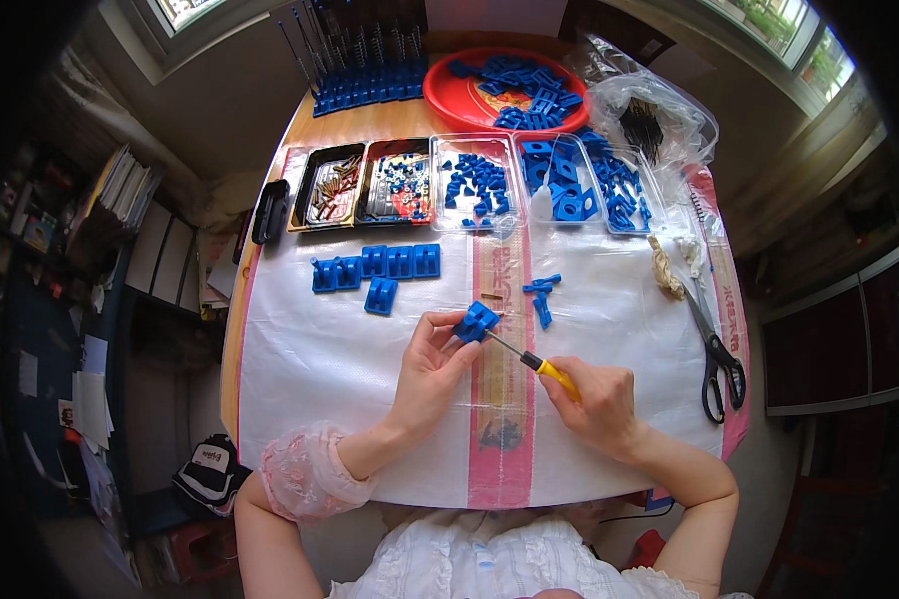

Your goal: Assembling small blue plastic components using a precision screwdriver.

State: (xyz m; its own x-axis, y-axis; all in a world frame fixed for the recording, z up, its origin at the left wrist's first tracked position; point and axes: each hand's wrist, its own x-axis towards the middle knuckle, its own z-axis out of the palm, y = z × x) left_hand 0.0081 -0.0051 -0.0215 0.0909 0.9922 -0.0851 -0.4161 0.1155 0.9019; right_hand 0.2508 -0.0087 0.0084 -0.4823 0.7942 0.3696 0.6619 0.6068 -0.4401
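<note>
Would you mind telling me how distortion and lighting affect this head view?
Head view: fisheye bends the table edge toward dark, vignetted corners; the windows are overexposed; the left hand, right hand and blue block stay sharp, evenly lit.

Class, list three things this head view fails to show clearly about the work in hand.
1. The screwdriver tip: hidden behind the blue plastic block in the left hand.
2. The screwdriver's handle end: covered by the right hand.
3. Small parts in the black tray: too small to tell apart.
</note>
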